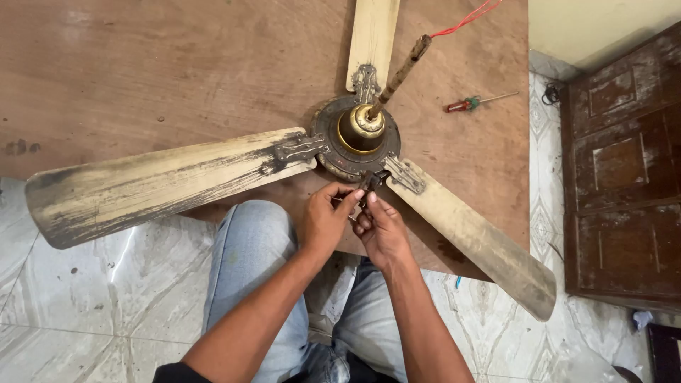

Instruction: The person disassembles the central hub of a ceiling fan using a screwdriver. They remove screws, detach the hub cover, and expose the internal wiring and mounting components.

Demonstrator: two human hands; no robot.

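A person seen from above sits with knees in pale blue jeans, both bare hands meeting at the near edge of an old ceiling fan (358, 138). The fan lies on a brown wooden board (142, 64) that rests on a marbled tile floor (92, 298).

The left hand (323, 220) and right hand (383, 227) are just beside each other, touching the fan's motor housing at its near rim. The fingers (352, 202) of the left hand are pinched together on a small dark part (370, 182) at the rim, between two blade brackets. The right hand's fingers (374, 201) close on the same part from below. What kind of part it is cannot be told.

The fan has a round dark housing with a brass-coloured centre, and a rusty rod (401, 71) rising from it at a tilt, with a red wire (464, 20) at the rod's far end. Three cream blades, heavily smeared with black grime, spread out: one to the left, one away from the person, one toward the lower right. Ornate metal brackets join each blade to the housing.

A red-handled screwdriver (468, 103) lies on the board, well apart from the hands. A dark wooden door (621, 163) stands at the right.
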